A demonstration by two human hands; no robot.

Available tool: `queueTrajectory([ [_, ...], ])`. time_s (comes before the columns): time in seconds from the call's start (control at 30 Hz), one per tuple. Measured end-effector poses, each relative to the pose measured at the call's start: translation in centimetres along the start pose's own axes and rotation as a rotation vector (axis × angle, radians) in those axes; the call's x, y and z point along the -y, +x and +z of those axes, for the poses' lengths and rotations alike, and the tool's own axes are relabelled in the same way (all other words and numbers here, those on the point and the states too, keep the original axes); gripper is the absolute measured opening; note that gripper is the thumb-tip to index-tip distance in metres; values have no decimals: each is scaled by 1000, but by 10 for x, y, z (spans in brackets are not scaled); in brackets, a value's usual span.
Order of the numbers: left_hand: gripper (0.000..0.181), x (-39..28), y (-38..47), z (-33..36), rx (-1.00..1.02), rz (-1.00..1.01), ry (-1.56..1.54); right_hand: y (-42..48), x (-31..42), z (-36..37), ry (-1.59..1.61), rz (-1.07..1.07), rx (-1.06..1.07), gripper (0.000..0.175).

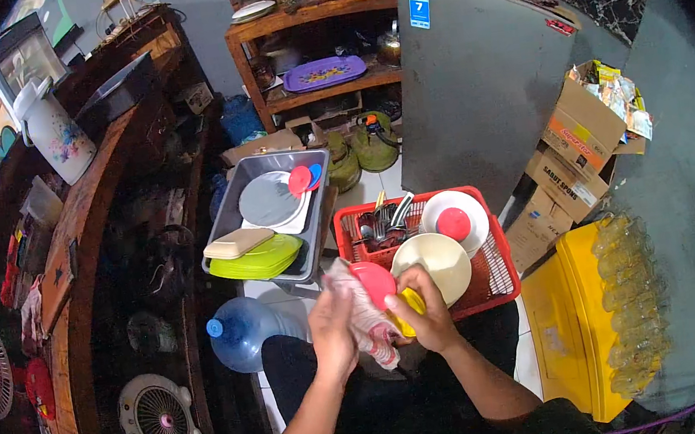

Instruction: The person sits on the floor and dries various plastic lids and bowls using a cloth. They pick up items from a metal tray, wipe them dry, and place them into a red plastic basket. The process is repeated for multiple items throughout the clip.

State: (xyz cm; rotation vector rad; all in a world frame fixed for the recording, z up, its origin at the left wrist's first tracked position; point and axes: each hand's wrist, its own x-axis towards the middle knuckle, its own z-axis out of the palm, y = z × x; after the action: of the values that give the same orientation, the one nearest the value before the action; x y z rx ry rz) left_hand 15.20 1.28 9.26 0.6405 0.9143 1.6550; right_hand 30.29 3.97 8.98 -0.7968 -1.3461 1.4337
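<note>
My left hand (333, 329) grips a white cloth with red stripes (373, 330), which hangs down between my hands. In my right hand (433, 316) is a small yellow round dish or lid (411, 311), held between thumb and fingers. A pink round dish or lid (374, 283) sits against the cloth, right by my right fingertips; its exact hold is partly hidden. Just beyond my hands is a red plastic basket (490, 284). It contains a cream bowl (433, 265), a white bowl (449, 205) with a red dish (453, 224) inside, and a compartment of spoons and forks (381, 226).
To the left stands a grey tub (320, 255) with green plates (256, 259), a beige container (239, 243) and a grey plate (268, 199). A blue water jug (248, 334) lies below it. A yellow crate (566, 327) with clear bottles (631, 307) flanks my right side; a refrigerator (480, 86) stands ahead.
</note>
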Motion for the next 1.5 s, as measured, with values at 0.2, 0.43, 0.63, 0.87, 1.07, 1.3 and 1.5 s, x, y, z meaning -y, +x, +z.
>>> queueTrajectory([
  [0.2, 37, 16, 5, -17, 3, -57, -42, 3, -6, -7, -76, 10, 67, 14],
  [0.43, 47, 3, 1, -36, -255, 374, 143, 6, -18, -22, 137, 112, -78, 13],
  [0.63, 33, -11, 8, -5, 567, 719, 1081, -5, -15, -14, -243, -212, 85, 20],
  [0.87, 33, 8, 5, -27, 106, 365, 606, 0, -27, -29, 217, 137, 42, 20],
  [1.07, 32, 21, -6, -31, 494, 1052, 794, 16, -13, -5, 732, 126, -209, 32],
  [1.3, 33, 19, -8, -7, 589, 893, 1048, 13, -6, -2, 1026, 299, -182, 37],
  [1.5, 35, 35, -6, -17, 469, 1030, 1104, 17, -9, -4, 971, 258, -144, 36],
])
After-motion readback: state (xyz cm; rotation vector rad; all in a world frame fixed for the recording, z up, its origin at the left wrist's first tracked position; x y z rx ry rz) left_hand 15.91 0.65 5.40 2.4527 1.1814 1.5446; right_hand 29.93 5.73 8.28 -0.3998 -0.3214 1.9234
